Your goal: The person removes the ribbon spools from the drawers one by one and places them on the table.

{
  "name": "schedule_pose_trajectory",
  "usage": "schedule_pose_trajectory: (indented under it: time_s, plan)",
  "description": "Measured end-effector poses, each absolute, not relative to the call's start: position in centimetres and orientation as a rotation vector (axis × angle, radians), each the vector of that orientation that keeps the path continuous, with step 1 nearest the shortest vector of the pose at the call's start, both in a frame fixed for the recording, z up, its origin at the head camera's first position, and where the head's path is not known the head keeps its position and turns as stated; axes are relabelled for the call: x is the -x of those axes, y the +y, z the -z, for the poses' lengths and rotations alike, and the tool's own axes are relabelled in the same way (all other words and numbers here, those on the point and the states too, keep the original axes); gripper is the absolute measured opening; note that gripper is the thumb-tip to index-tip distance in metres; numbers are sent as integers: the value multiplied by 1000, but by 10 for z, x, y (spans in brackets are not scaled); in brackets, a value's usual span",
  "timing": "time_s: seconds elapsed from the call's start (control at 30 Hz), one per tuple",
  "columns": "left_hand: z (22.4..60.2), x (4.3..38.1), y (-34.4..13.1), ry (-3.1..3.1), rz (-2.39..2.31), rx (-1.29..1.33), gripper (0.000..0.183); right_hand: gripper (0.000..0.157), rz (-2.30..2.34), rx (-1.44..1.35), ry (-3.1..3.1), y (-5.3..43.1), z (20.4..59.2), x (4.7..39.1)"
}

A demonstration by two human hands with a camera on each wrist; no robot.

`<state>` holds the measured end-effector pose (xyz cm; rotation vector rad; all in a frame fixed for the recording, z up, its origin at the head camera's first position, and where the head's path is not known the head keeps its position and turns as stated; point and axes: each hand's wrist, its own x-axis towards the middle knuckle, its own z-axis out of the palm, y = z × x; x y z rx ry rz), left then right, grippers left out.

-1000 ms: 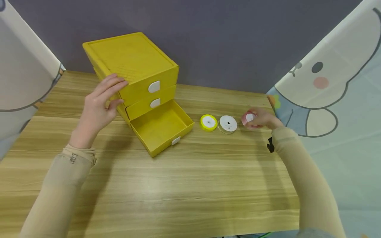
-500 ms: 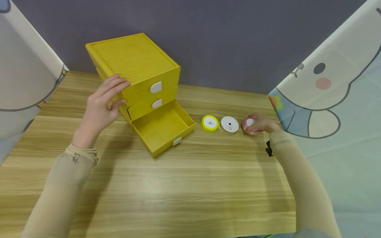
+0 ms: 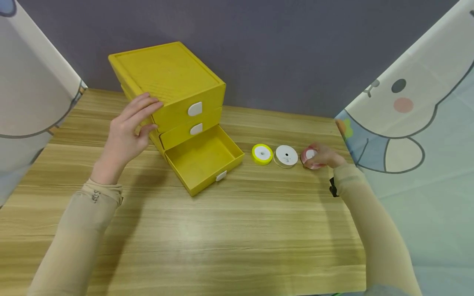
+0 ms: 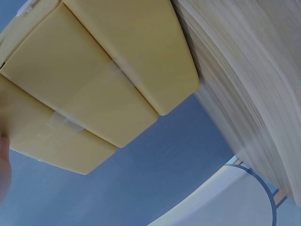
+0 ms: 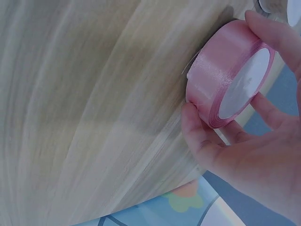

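A yellow drawer cabinet (image 3: 166,74) stands at the back left of the table, its bottom drawer (image 3: 200,160) pulled out with nothing in it. My left hand (image 3: 127,131) rests on the cabinet's left front edge, fingers on the top and thumb at the side. At the right, my right hand (image 3: 325,156) grips a roll of pink ribbon (image 5: 221,70) between thumb and fingers; the roll sits at the table surface. Left of it lie a white ribbon spool (image 3: 286,156) and a yellow ribbon spool (image 3: 262,153), side by side.
The wooden table (image 3: 237,230) stretches in front of the cabinet and spools. Behind it rises a dark grey panel (image 3: 281,53). A cloth with cartoon figures (image 3: 403,135) hangs beyond the right edge.
The view has shifted slightly. My right hand has moved a little left and toward me with the pink ribbon, closer to the white spool. My left hand stays on the cabinet.
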<state>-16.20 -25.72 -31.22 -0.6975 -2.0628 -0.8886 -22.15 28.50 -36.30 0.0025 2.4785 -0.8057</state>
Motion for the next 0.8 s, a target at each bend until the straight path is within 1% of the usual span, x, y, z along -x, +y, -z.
schedule_pose_trajectory:
  time_s: [0.2, 0.43, 0.8]
  plan:
    - [311, 162, -258, -2075, 882, 704, 48, 81, 853, 14, 2480, 284, 366, 223]
    - [313, 161, -258, -2073, 890, 695, 46, 92, 753, -23, 2496, 283, 369, 224]
    - [313, 161, -257, -2063, 900, 687, 45, 91, 746, -45, 2501, 281, 368, 224]
